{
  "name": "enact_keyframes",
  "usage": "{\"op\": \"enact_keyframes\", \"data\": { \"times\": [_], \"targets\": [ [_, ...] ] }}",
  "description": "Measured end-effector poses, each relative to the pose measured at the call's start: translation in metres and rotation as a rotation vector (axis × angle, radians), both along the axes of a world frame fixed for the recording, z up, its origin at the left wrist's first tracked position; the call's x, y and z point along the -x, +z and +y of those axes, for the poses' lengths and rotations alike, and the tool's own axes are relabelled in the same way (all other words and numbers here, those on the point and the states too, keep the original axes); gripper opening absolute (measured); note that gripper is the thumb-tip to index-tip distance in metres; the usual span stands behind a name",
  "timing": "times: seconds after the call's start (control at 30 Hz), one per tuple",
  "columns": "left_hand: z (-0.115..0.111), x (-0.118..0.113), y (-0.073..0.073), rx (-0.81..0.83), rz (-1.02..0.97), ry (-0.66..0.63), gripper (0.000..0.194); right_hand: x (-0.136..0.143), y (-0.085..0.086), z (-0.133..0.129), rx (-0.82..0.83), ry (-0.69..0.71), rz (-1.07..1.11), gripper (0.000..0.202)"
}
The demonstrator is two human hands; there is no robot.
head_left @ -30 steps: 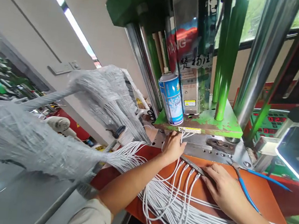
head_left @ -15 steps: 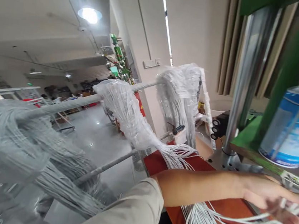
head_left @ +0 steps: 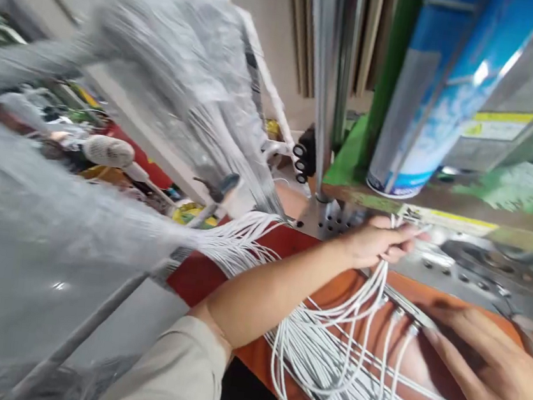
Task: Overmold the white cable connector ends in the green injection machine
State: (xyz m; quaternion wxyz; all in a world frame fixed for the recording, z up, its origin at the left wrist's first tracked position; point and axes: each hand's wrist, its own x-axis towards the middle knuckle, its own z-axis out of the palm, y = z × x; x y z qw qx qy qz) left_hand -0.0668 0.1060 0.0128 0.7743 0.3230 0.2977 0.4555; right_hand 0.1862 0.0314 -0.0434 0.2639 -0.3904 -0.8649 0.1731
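My left hand (head_left: pixel 380 242) is closed around several white cables (head_left: pixel 366 295), whose ends stick out past the fingers in front of the machine's base. The cables loop down from this hand over the orange-red work surface (head_left: pixel 334 285). At the right, my right hand (head_left: pixel 492 373) has its fingers stretched out and apart. Its fingertips are at the end of a narrow metal strip (head_left: pixel 403 303); whether they press on it I cannot tell. Cable ends with small metal connectors (head_left: pixel 413 329) sit along that strip. A thick bundle of white cables (head_left: pixel 324 367) lies below both hands.
A blue spray can (head_left: pixel 430 116) stands on the green machine ledge (head_left: pixel 348 161) above my left hand. Behind it rises a steel column (head_left: pixel 324 72). Plastic-wrapped cable bundles (head_left: pixel 177 55) hang on a wrapped rack at the left. A perforated metal plate (head_left: pixel 329 219) borders the surface.
The view has swung right and down toward the machine. My left hand now holds its cables up near the machine's base, and my right hand has come into view at the metal strip.
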Motion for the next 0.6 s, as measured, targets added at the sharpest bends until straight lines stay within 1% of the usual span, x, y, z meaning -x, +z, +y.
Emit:
{"op": "enact_keyframes", "data": {
  "times": [0.07, 0.13, 0.27, 0.4, 0.5, 0.57, 0.6],
  "targets": [
    [0.001, -0.002, -0.006, -0.030, 0.011, 0.000, 0.024, -0.005, 0.011, -0.009, 0.029, 0.014, -0.048, 0.029],
    [-0.001, -0.004, -0.008, -0.050, 0.033, -0.006, 0.025, 0.000, 0.018, -0.008, 0.033, 0.018, -0.043, 0.028],
    [-0.004, -0.005, -0.007, -0.078, 0.078, 0.014, 0.027, 0.008, 0.024, -0.003, 0.066, 0.017, -0.031, 0.029],
    [-0.003, -0.004, -0.008, -0.091, 0.104, 0.027, 0.024, 0.008, 0.025, -0.007, 0.096, 0.029, -0.006, 0.027],
    [-0.003, -0.005, -0.010, -0.121, 0.101, 0.032, 0.022, 0.006, 0.028, -0.008, 0.174, 0.019, 0.049, 0.026],
    [-0.003, -0.005, -0.011, -0.130, 0.100, 0.035, 0.021, 0.005, 0.034, -0.003, 0.228, -0.012, 0.081, 0.029],
    [-0.003, -0.005, -0.011, -0.128, 0.103, 0.036, 0.020, 0.005, 0.039, 0.001, 0.210, -0.036, 0.083, 0.031]
  ]
}}
